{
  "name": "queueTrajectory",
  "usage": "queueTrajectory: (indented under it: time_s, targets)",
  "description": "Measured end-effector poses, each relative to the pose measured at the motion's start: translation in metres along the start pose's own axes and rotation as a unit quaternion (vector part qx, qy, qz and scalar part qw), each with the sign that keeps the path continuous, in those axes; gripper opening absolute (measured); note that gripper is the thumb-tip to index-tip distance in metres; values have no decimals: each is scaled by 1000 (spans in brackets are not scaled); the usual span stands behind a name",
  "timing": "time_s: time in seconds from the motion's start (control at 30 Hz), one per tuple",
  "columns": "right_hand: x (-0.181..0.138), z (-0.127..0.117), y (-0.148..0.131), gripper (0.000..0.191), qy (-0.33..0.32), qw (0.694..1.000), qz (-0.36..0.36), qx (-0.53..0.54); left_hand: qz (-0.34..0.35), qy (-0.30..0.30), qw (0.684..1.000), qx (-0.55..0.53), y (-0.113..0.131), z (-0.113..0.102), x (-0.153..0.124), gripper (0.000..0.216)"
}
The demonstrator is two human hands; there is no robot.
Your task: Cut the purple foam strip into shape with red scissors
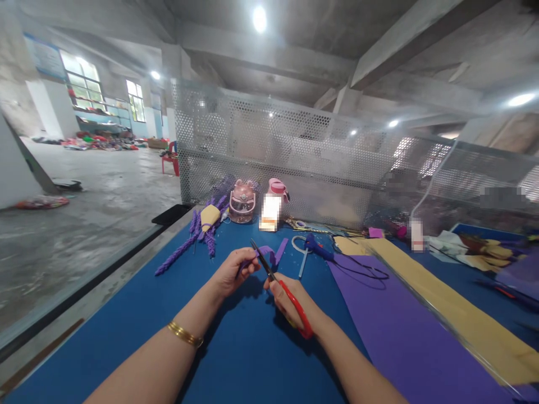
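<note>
My right hand point(290, 300) is closed round the red handles of a pair of scissors point(281, 286), whose dark blades point up and away toward a purple foam strip point(273, 253). My left hand point(233, 270), a gold bangle on its wrist, pinches the near end of that strip right beside the blades. The strip curls upward behind the scissors. Both hands hover over the blue table point(236, 348).
A purple foam sheet point(391, 325) and a long yellow sheet point(455, 306) lie to the right. A glue gun point(316, 247), purple lavender-like stems point(189, 244), two pink bottles point(242, 201) and a perforated metal screen point(320, 157) stand behind. Left is the table edge and concrete floor.
</note>
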State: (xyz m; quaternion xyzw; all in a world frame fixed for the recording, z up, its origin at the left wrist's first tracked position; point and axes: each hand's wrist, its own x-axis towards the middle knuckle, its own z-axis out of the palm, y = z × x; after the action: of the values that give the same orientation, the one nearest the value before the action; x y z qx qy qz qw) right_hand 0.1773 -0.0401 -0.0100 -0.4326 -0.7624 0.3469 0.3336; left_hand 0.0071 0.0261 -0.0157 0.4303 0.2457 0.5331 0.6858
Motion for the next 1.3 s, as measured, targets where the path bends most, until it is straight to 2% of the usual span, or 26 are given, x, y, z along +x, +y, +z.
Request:
queueTrajectory:
  time_s: [0.37,0.47,0.53,0.6,0.67,0.83,1.0,1.13,1.3]
  targets:
    - [-2,0,-11,55,9,1000,19,-20,-10,16,1000,-19,1,2,0,14]
    - [-2,0,-11,54,6,999,0,-44,-17,73,994,-76,6,-3,6,16]
    - [-2,-1,-11,52,-14,997,-24,-71,18,131,985,-114,11,-8,10,20]
    - [-2,-1,-12,50,-39,993,-46,-100,39,182,976,-108,14,-12,13,18]
    - [-3,-1,-13,48,-59,989,-61,-119,49,201,975,-76,14,-14,14,13]
    - [-2,-3,-13,49,-61,987,-74,-131,84,191,976,58,9,-9,10,18]
    - [1,-7,-4,46,-16,987,-38,-157,132,177,961,168,11,-6,6,20]
    - [3,-11,-1,39,15,979,-29,-199,156,171,951,207,13,0,2,20]
    - [2,-13,-5,32,8,971,-13,-240,164,159,946,228,12,5,0,18]
